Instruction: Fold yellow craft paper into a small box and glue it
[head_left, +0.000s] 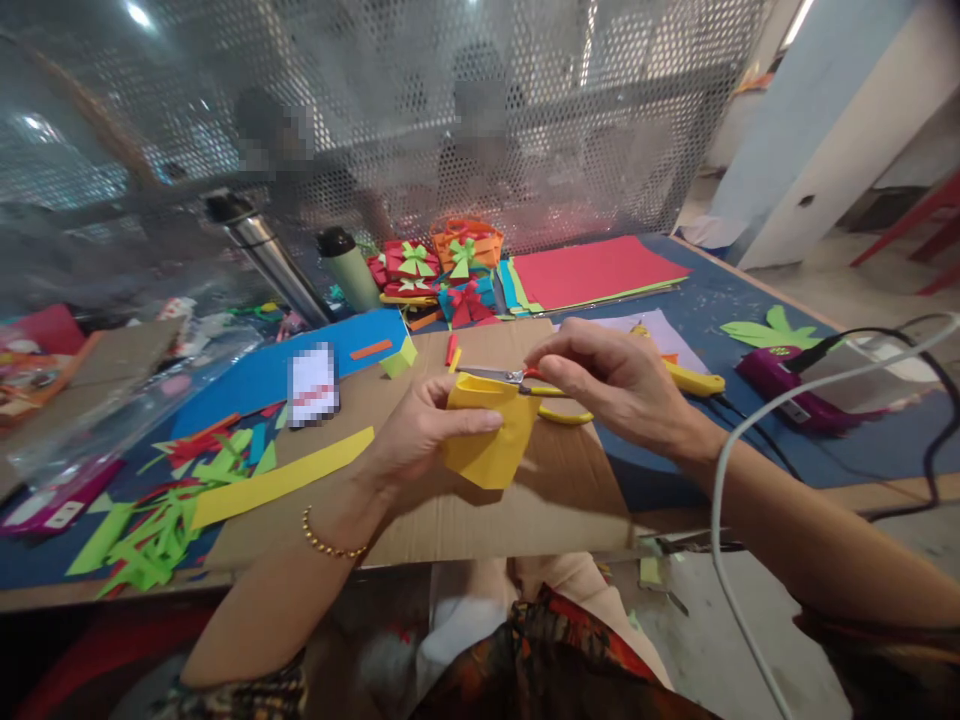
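My left hand (431,425) pinches a folded yellow paper piece (491,445), shaped like a small bag, with the thumb across its front. In my right hand (611,380) is a pair of scissors (517,378) with orange and yellow handles. Their blades lie along the top edge of the yellow paper; whether they cut into it I cannot tell. Both hands are above a brown cardboard sheet (420,525). Just beyond the blades are small red (451,350) and yellow paper strips. A long yellow strip (292,475) lies left of my left hand.
Green and red paper scraps (161,530) pile at the left. Finished-looking paper bags with bows (461,265), a steel flask (270,255) and a green bottle (351,275) stand behind. Red sheets (600,270) lie at the back right. A yellow glue gun (694,380) and a white cable (724,510) are rightward.
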